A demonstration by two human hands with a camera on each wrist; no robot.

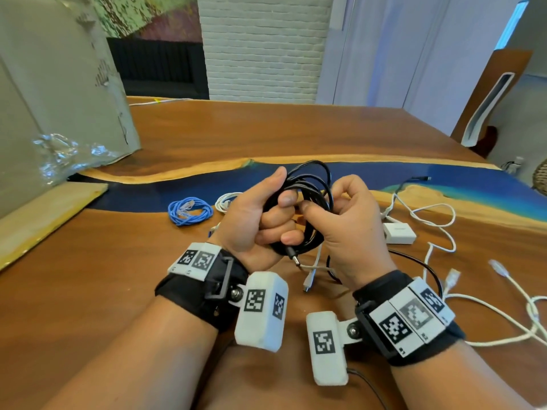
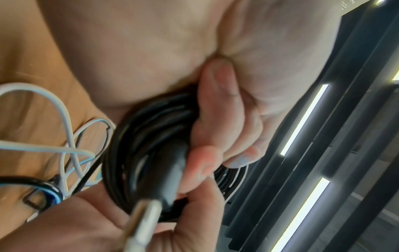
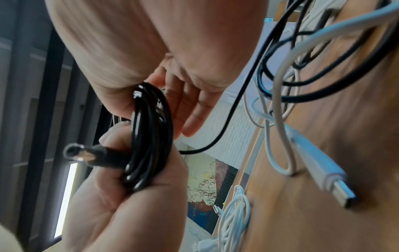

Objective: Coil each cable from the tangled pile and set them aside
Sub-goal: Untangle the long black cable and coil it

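Observation:
Both hands hold a black cable (image 1: 313, 184) wound into a coil above the wooden table (image 1: 266, 134). My left hand (image 1: 281, 220) grips the coil in its fist, thumb up along the loops. My right hand (image 1: 319, 208) pinches the strands on the coil's right side, fingers curled. The cable's barrel plug (image 1: 293, 258) sticks out below the left fist. The left wrist view shows the coil (image 2: 146, 136) and the blurred plug (image 2: 146, 214) close up. In the right wrist view the coil (image 3: 151, 136) sits in the left fist, with the plug (image 3: 86, 155) pointing at the camera.
A coiled blue cable (image 1: 189, 211) and a coiled white cable (image 1: 226, 201) lie left of the hands. Loose white cables (image 1: 438, 229), a white adapter (image 1: 398, 233) and a black cable (image 1: 420, 261) sprawl to the right. A white USB plug (image 3: 336, 187) lies beneath. A large wrapped panel (image 1: 53, 93) stands far left.

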